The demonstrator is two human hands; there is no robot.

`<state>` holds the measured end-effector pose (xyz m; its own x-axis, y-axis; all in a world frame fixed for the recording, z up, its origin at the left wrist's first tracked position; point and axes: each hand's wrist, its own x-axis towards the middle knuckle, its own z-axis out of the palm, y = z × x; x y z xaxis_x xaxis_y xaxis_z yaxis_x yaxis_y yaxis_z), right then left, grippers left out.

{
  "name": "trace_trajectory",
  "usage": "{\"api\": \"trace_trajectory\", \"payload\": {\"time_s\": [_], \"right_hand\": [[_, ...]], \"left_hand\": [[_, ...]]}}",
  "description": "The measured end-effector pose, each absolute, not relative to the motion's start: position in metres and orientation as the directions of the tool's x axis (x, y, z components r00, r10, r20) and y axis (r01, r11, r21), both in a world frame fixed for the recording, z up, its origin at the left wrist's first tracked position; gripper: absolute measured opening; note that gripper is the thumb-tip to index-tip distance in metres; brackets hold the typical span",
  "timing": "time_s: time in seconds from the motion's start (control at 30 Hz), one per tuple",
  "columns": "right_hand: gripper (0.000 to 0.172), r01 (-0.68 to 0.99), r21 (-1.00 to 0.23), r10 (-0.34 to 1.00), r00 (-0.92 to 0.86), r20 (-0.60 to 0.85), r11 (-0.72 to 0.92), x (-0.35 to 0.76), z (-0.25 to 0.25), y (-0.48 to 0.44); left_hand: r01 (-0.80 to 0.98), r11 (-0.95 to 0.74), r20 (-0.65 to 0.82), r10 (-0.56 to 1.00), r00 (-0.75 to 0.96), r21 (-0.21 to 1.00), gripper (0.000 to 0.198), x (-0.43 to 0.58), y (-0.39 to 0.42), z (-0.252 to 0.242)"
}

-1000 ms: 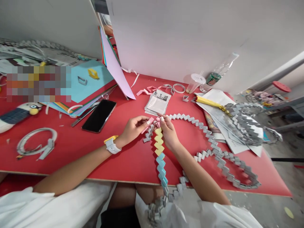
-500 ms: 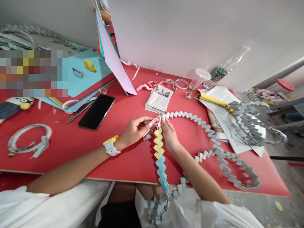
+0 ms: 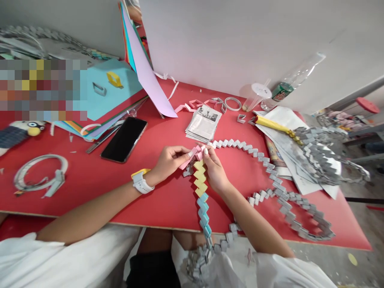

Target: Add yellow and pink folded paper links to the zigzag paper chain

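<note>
A long chain of folded paper links (image 3: 201, 188) runs from my lap up over the red table (image 3: 114, 188), with blue, then yellow, then pink links at its upper end. My left hand (image 3: 169, 162) is closed, pinching a pink folded strip (image 3: 186, 159) at that end. My right hand (image 3: 213, 170) is closed on the pink top links from the other side, its thumb and forefinger meeting the left fingers. A grey stretch of the same kind of chain (image 3: 270, 176) curves away to the right and loops back near the table's front edge.
A black phone (image 3: 124, 139) lies left of my hands, a stack of newspaper pieces (image 3: 203, 123) just behind them. Coloured paper sheets (image 3: 114, 92) lie at the back left. Loose papers and a grey chain pile (image 3: 318, 152) fill the right. A plastic cup (image 3: 255, 96) and bottle stand by the wall.
The hands stay together at the chain's pink end, with only small finger shifts on the pink strip. The view has drifted slightly.
</note>
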<state>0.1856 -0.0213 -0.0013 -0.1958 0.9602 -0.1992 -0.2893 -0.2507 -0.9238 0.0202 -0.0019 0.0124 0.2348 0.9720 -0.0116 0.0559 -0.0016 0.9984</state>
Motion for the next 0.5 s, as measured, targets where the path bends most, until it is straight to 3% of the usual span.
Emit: {"api": "trace_trajectory", "payload": {"time_s": [0.27,0.5], "right_hand": [[0.033,-0.172,-0.967,0.976,-0.142,-0.164,-0.188,0.1859,-0.0008,-0.0212],[0.021,0.032,-0.999,0.993,-0.112,0.032,0.036,0.1863,0.0043,-0.0205]], "left_hand": [[0.192,-0.128,0.066,0.952,0.298,0.973,0.022,0.0174,-0.0011,0.0146],[0.244,-0.188,0.092,0.929,0.358,0.951,0.024,0.0128,0.0022,0.0149]]}}
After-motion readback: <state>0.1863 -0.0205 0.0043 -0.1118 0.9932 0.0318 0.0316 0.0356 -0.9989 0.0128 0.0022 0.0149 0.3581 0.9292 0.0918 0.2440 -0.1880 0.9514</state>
